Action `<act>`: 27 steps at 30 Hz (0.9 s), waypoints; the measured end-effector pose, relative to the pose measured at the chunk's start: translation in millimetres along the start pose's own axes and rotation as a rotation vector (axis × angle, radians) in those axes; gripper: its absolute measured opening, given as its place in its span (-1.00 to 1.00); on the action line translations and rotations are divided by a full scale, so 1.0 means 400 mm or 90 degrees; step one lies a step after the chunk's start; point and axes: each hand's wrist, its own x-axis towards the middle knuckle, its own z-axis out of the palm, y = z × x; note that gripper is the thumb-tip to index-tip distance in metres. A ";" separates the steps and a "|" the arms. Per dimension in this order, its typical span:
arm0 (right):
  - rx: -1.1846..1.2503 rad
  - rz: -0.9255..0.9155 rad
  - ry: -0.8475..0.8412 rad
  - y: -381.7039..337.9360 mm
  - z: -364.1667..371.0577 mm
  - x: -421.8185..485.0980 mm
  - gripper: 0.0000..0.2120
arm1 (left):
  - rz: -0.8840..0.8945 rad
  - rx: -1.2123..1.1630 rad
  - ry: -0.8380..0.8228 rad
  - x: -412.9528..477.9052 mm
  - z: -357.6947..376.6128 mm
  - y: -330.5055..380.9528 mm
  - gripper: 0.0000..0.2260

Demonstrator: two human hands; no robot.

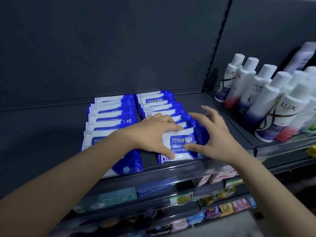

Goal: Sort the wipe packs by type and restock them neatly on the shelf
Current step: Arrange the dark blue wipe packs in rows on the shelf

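Dark grey store shelf (213, 120) w/ matching back panel (102, 48): front wipe pack (179, 142) (blue/white, "75%" and "Alcohol Wip…" legible) is lying at the front of R row (159, 103), leaning on the pk behind it, its lower edge sitting just behind the clear front rail (171, 170). L hand (150, 132) is gripping it, fingers curling over the top edge and thumb pressing near the lower-L corner. R hand (217, 134) is resting its thumb on the pack's face; its fingers are spreading wide over the pack's R end, closing on nothing. L row (111, 113) of identical packs is running alongside, overlapping front to back, partly hidden by the L forearm. Further R, in the next bay, white bottles (266, 100) (Lux, Dove labels) are standing upright in rows. Lower shelves (227, 207) are carrying mixed small goods, too blurred to id.
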 end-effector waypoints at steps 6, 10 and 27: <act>0.060 0.015 -0.139 0.009 -0.009 -0.007 -0.18 | -0.011 0.082 -0.101 -0.004 0.021 0.011 -0.17; 0.089 0.032 -0.187 0.006 -0.009 -0.007 -0.15 | -0.037 0.118 -0.151 -0.012 0.024 0.016 -0.19; 0.037 -0.003 -0.183 -0.018 0.034 0.077 -0.15 | -0.138 0.033 -0.067 0.028 0.010 -0.062 0.06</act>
